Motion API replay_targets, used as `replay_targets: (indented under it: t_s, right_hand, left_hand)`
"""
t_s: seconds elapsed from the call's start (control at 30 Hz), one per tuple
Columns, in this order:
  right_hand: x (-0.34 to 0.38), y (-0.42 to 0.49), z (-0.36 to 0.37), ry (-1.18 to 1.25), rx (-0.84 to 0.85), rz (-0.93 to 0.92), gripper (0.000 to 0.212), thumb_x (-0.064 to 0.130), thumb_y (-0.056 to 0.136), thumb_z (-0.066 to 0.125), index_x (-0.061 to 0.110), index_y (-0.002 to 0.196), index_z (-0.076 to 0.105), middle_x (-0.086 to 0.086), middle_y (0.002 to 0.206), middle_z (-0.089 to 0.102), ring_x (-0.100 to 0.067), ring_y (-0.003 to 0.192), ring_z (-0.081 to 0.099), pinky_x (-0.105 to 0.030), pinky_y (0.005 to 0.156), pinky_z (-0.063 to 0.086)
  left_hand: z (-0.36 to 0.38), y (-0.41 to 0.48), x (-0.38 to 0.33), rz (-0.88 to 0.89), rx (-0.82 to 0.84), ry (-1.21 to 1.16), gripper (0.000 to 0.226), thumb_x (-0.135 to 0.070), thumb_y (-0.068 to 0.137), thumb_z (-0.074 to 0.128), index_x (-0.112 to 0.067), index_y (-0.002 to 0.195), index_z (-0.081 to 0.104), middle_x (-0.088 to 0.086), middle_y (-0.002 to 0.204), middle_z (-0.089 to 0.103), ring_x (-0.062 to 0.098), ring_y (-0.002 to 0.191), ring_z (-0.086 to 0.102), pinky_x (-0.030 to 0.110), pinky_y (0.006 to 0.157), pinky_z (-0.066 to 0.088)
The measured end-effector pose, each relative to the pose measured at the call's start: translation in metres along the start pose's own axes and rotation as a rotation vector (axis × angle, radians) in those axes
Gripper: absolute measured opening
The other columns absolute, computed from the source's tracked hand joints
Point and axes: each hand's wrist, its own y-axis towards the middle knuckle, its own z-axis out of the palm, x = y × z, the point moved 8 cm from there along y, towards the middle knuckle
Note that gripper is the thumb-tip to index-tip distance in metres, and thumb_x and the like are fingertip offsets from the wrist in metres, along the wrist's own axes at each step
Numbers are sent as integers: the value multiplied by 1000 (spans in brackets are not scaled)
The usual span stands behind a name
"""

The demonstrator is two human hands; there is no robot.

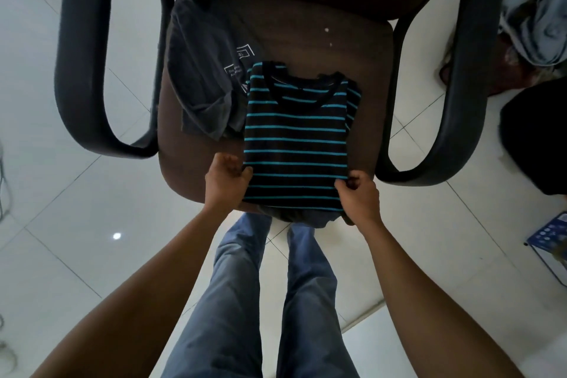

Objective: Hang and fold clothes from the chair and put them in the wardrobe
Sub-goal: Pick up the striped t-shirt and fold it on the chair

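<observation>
Lifting too quickly could let the tucked sides of the striped t-shirt (296, 138) spring open, since it is pinched only at its 2 lower corners by the curled fingers of the left hand (225, 179) and right hand (357, 196). It is laid flat on the brown chair seat (306, 37), narrowed to a rectangle, black with turquoise stripes.

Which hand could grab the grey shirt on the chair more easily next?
Probably the left hand: the grey shirt lies on its side of the striped shirt. The right hand would have to cross over. Both hold the striped shirt now.
</observation>
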Motion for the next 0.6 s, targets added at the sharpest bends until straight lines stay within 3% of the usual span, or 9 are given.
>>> replay_targets:
  t_s: [0.1,0.2,0.37,0.43,0.53,0.6]
  right_hand:
    - [35,27,-3,71,-24,-70,38,34,94,64,16,128,58,4,107,66,-14,100,64,-24,81,51]
    - [69,59,-6,118,-43,-115,41,38,96,61,17,130,60,6,110,68,-13,104,64,-33,96,52]
    - [106,95,-7,248,-39,-81,45,41,94,65,16,131,63,5,113,68,-10,104,65,-27,93,53]
    - [110,100,-4,206,-84,-59,46,46,91,67,16,126,65,3,115,66,-13,106,64,-27,92,53]
    - [118,103,-8,115,-238,-68,54,52,87,68,17,128,63,1,124,44,-13,108,50,-25,97,45]
    - [125,106,-4,109,-243,-86,52,48,89,68,16,129,61,-2,127,44,-13,107,50,-26,99,45]
  left_hand:
    - [-1,27,-36,95,-6,-60,26,-17,86,75,-17,104,56,-8,95,68,3,85,66,18,79,53]
    - [3,59,-63,117,-3,-89,20,-20,83,77,-25,95,61,-6,96,72,12,88,70,35,88,58]
    - [7,88,-86,118,-13,-104,18,-24,81,78,-34,88,65,-8,93,72,12,90,70,41,90,58]
    - [9,89,-90,102,-22,-126,26,-27,80,80,-33,95,59,-11,96,69,11,93,68,40,90,58]
    - [8,90,-100,126,-61,-126,37,-29,81,79,-27,110,56,-16,99,66,9,90,68,37,90,57]
    - [10,94,-109,181,-63,-82,41,-32,81,78,-25,117,59,-12,107,68,9,92,69,37,92,56]
